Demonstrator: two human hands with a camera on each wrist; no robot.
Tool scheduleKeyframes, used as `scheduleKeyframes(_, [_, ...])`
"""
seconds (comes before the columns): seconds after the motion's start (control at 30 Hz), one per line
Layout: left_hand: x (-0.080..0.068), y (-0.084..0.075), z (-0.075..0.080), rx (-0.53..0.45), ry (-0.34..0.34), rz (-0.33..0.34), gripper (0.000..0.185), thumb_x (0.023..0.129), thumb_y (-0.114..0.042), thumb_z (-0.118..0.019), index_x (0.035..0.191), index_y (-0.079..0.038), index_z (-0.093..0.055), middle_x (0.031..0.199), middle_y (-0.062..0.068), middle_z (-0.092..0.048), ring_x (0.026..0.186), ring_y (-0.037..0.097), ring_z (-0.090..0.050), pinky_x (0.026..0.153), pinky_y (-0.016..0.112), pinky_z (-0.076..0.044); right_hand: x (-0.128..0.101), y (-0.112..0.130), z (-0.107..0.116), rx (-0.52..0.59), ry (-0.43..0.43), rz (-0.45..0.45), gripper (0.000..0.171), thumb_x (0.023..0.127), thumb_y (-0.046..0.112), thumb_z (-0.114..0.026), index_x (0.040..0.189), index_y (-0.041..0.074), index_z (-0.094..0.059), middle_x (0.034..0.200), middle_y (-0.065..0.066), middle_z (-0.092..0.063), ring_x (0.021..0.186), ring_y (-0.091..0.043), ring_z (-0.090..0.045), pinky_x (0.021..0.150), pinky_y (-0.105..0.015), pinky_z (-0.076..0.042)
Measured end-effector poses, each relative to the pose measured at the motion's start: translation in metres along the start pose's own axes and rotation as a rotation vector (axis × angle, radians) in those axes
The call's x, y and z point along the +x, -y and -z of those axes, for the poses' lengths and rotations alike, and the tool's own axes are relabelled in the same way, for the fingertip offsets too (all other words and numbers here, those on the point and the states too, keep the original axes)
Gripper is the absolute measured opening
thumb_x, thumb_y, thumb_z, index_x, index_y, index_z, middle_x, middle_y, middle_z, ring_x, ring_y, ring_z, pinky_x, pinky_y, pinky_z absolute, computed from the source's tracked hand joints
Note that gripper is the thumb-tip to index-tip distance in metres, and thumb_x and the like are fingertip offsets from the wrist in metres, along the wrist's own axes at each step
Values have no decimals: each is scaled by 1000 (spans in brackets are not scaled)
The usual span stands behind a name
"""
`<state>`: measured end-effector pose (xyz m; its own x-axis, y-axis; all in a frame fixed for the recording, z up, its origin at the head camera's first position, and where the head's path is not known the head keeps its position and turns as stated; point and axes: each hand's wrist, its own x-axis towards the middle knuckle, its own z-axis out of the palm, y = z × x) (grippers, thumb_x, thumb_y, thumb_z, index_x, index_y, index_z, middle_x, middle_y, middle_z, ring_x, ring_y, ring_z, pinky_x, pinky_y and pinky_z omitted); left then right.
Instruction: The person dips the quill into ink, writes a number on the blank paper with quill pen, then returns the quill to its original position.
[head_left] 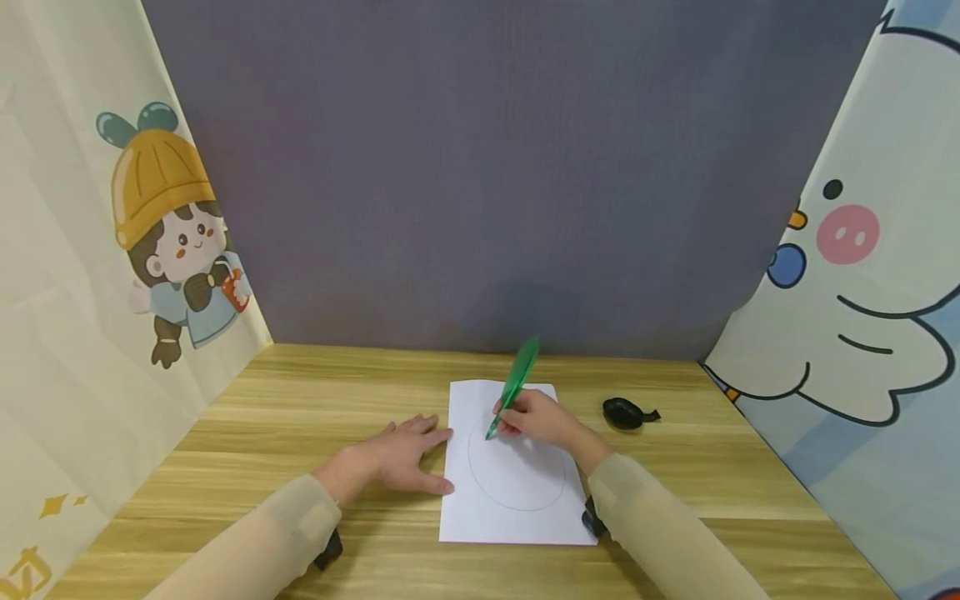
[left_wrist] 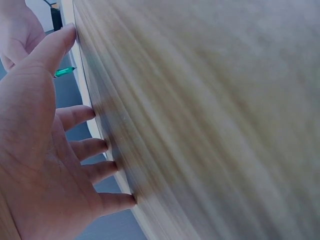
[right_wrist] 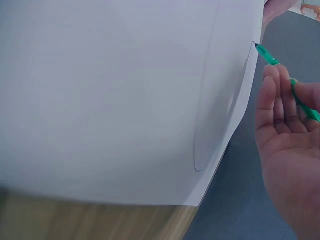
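My right hand (head_left: 543, 419) pinches a green feather-shaped pen (head_left: 517, 375) between thumb and fingers, its feather end pointing up. The pen tip meets a white sheet of paper (head_left: 517, 527), near the upper left of a thin, roundish line drawn there. In the right wrist view, the dark tip of the pen (right_wrist: 267, 54) touches the end of that curve. My left hand (head_left: 405, 457) lies spread on the table left of the sheet, thumb and a fingertip at the paper's left edge. The left wrist view shows its fingers (left_wrist: 75, 116) stretched apart, fingertips down on the surface.
A small black oval object (head_left: 624, 413) with a short flared tail lies right of the paper on the wooden table (head_left: 300, 392). A dark grey panel (head_left: 480, 167) stands behind. Cartoon-printed sheets flank both sides. Black pieces (head_left: 330, 552) show beneath the sleeves.
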<state>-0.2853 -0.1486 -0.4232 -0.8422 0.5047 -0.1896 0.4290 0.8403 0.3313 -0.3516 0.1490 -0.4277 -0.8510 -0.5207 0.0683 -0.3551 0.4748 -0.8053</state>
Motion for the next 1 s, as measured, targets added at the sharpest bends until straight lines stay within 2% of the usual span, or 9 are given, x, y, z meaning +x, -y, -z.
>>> scheduleKeyframes(0.7, [2, 2, -1, -4, -3, 0, 97, 93, -73, -74, 170, -21, -44, 181, 16, -29, 169, 44, -24, 134, 73, -22, 2, 10, -14, 11, 58, 33, 21, 111, 10, -59, 116, -3, -76, 94, -14, -80, 84, -14, -72, 79, -30, -63])
scheduleKeyframes(1.0, [1, 0, 0, -1, -5, 1, 96, 93, -72, -74, 169, -21, -45, 181, 17, -30, 169, 44, -25, 133, 73, -23, 1, 15, -17, 24, 79, 12, 22, 111, 9, -59, 117, -5, -75, 96, -13, -81, 84, -11, -72, 80, -30, -65])
